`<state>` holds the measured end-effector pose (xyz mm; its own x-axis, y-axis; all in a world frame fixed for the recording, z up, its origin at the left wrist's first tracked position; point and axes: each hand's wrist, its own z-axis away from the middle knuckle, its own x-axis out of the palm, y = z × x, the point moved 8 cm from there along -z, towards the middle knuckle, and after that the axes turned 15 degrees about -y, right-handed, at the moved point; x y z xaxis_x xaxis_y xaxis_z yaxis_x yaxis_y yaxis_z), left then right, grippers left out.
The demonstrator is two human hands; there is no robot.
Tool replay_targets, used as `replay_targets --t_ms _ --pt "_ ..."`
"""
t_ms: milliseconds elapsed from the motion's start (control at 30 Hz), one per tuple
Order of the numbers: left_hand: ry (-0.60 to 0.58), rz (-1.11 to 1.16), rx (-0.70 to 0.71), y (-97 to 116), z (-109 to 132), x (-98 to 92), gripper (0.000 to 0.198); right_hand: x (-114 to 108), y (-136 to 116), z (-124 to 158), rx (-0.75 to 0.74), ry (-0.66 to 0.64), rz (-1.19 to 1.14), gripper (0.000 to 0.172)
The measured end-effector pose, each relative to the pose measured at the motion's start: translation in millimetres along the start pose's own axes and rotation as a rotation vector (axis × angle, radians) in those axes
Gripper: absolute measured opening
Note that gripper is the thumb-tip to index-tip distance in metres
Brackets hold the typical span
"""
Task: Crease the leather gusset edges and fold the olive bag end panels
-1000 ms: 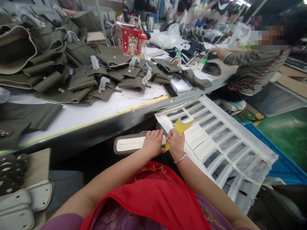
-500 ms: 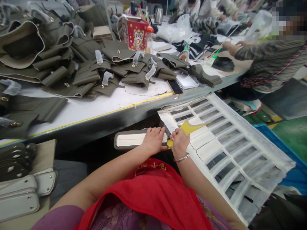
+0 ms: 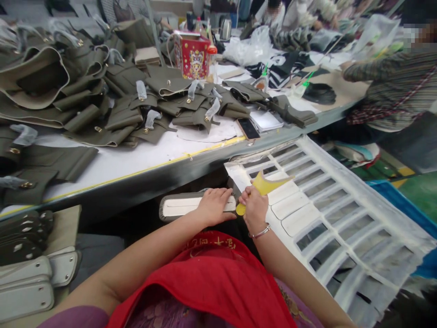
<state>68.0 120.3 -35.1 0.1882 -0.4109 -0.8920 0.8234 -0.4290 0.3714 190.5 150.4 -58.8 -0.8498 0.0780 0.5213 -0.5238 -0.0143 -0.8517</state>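
My left hand (image 3: 215, 207) lies across the right part of a long grey piece with rounded ends and a white face (image 3: 182, 206), fingers over its top and thumb along the near side; its grip keeps the piece level in front of my apron. My right hand (image 3: 255, 208) is closed around a yellow scraper (image 3: 269, 183). The scraper's wide notched end points up and right, and its rounded end sits by the right end of the grey piece. Beside my right hand, several white oblong pieces (image 3: 290, 207) lie on a white slotted rack (image 3: 327, 200).
Olive-grey bag parts (image 3: 119, 109) crowd the table (image 3: 129, 161), whose edge runs just beyond my hands. A phone (image 3: 248, 129) lies near that edge. White strips with holes (image 3: 29, 294) are stacked at lower left. A co-worker's striped sleeve (image 3: 375, 73) shows at right.
The rounded end of the scraper has shifted slightly left and down with my right hand. My left hand and the grey piece have moved a little left. The co-worker's arm has drawn back right.
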Motion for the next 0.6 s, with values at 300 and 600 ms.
replay_targets --t_ms 300,600 --pt "0.093 -0.078 0.062 0.4 6.5 3.3 0.079 13.4 -17.7 -27.2 -0.089 0.037 -0.027 0.027" --pt "0.099 -0.088 0.082 -0.8 1.2 7.7 0.076 28.1 -1.9 -46.3 -0.007 -0.099 0.100 0.031"
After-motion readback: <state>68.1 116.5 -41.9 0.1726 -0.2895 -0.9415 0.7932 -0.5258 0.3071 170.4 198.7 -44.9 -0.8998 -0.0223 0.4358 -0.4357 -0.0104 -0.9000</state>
